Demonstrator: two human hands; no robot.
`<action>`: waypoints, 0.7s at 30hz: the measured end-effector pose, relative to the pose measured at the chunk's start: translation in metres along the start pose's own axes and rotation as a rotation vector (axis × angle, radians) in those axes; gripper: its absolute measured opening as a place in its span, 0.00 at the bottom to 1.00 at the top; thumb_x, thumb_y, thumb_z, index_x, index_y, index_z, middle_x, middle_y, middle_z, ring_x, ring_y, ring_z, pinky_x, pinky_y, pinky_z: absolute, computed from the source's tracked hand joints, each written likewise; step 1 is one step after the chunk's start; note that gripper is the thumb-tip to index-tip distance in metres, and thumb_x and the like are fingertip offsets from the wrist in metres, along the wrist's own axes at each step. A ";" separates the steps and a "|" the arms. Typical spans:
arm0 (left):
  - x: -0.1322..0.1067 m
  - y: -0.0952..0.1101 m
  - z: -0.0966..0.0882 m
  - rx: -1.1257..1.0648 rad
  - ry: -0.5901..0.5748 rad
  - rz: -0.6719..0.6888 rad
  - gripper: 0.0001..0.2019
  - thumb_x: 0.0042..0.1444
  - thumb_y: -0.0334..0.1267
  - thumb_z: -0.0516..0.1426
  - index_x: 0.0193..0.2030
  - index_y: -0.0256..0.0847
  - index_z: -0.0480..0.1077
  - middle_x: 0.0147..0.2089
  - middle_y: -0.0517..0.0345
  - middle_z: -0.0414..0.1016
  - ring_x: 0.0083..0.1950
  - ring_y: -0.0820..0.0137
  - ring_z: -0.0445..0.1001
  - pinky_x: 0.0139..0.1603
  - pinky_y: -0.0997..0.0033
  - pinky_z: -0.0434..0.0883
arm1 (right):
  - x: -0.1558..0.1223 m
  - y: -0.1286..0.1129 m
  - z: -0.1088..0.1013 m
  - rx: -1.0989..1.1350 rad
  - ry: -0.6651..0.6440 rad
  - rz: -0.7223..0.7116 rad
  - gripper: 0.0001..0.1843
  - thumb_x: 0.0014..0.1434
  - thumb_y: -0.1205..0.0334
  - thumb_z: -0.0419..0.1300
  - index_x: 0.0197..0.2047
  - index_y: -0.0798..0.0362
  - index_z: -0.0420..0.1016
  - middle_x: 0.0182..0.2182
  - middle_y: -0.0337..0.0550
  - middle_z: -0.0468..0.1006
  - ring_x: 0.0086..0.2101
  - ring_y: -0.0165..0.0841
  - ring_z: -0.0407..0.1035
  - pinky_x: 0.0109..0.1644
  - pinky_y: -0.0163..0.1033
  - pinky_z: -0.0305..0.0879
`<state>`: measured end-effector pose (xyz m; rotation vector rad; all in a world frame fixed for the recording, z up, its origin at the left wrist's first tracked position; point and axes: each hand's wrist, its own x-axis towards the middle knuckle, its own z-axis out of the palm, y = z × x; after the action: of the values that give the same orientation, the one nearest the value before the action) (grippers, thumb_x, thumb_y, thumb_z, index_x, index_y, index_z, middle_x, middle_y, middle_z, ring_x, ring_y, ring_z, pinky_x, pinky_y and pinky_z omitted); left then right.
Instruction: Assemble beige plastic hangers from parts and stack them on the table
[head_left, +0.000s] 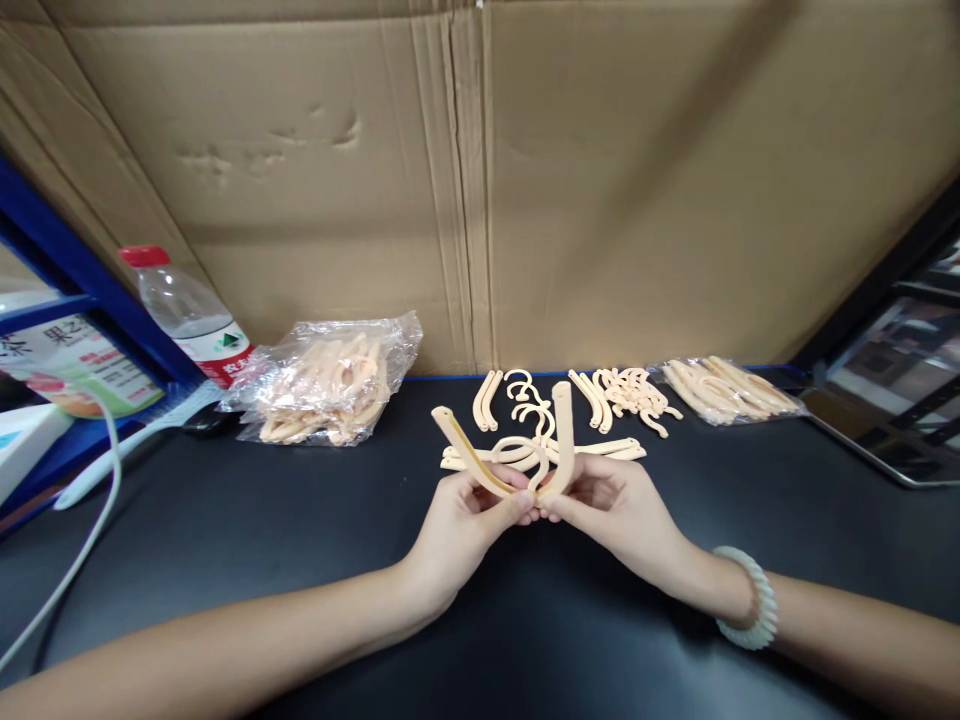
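Pinching cream hanger (556, 484) at its joint, left hand (459, 528) and right hand (628, 512) meeting above black surface (300, 525). Left bar (471, 452) slants up-left; right bar (562, 425) stands near upright. Wrists angled inward, thumbs uppermost. Joint mostly covered, fit uncertain.

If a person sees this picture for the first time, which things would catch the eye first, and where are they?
Probably the two pale strips, spread like a V near the centre, pinched at their low ends by the left hand and right hand. Then the red-capped bottle at the left, and the brown cardboard filling most of the upper picture.
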<state>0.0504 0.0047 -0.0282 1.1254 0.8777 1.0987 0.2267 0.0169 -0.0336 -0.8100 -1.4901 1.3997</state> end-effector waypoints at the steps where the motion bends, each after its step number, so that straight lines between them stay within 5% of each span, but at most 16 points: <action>1: 0.000 0.001 0.000 -0.008 0.003 -0.016 0.14 0.48 0.41 0.68 0.33 0.35 0.72 0.31 0.56 0.77 0.33 0.69 0.76 0.39 0.69 0.74 | 0.001 0.000 -0.001 -0.018 -0.006 0.004 0.11 0.51 0.55 0.69 0.30 0.52 0.75 0.29 0.42 0.79 0.31 0.35 0.75 0.39 0.42 0.74; 6: 0.000 0.005 -0.004 -0.017 0.089 -0.095 0.19 0.44 0.40 0.70 0.35 0.38 0.65 0.28 0.63 0.74 0.30 0.73 0.76 0.33 0.74 0.75 | 0.008 -0.011 -0.021 -0.030 -0.016 0.059 0.11 0.50 0.58 0.70 0.30 0.53 0.74 0.30 0.38 0.73 0.27 0.28 0.68 0.28 0.33 0.69; 14: 0.024 0.023 -0.031 -0.014 0.209 -0.077 0.17 0.43 0.40 0.70 0.34 0.36 0.68 0.28 0.62 0.73 0.27 0.76 0.73 0.26 0.81 0.72 | 0.029 -0.035 -0.094 -0.278 -0.098 0.058 0.12 0.48 0.57 0.71 0.29 0.54 0.75 0.27 0.39 0.75 0.25 0.29 0.71 0.28 0.34 0.70; 18: 0.041 0.039 -0.051 0.132 -0.010 -0.090 0.15 0.43 0.37 0.70 0.32 0.36 0.69 0.26 0.63 0.72 0.27 0.77 0.72 0.31 0.80 0.72 | 0.030 -0.044 -0.114 -0.447 -0.160 0.048 0.11 0.46 0.57 0.72 0.28 0.52 0.76 0.25 0.40 0.77 0.25 0.32 0.72 0.28 0.36 0.70; 21: 0.048 0.051 -0.063 0.474 -0.234 0.035 0.11 0.48 0.38 0.67 0.32 0.37 0.71 0.28 0.59 0.74 0.28 0.73 0.74 0.31 0.76 0.71 | 0.029 -0.046 -0.119 -0.609 -0.237 0.025 0.12 0.47 0.54 0.72 0.28 0.52 0.77 0.24 0.39 0.78 0.26 0.34 0.73 0.29 0.36 0.68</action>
<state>-0.0079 0.0700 0.0065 1.6296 0.9591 0.7811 0.3306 0.0825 0.0099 -1.0540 -2.1466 1.0864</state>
